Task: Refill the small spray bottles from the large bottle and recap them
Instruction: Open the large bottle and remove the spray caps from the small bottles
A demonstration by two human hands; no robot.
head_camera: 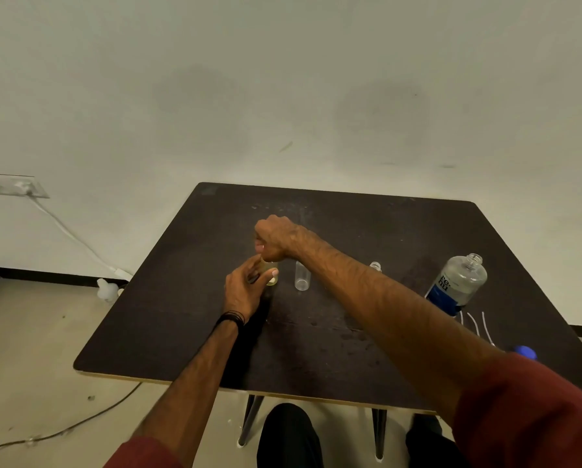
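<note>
My left hand (245,288) wraps a small spray bottle (272,278) standing on the dark table (333,332); only a yellowish sliver of the bottle shows. My right hand (276,239) is closed over the bottle's top, and whatever it pinches is hidden. A second small clear bottle (301,275) stands uncapped just to the right. The neck of a third small bottle (375,266) peeks from behind my right forearm. The large clear bottle (460,284) with a blue label stands open at the right, and its blue cap (524,351) lies near the right edge.
Thin white spray tubes (475,324) lie in front of the large bottle. A wall socket (19,187) with a white cable is at the left, and a white object (107,290) sits on the floor. My knees are under the table's front edge.
</note>
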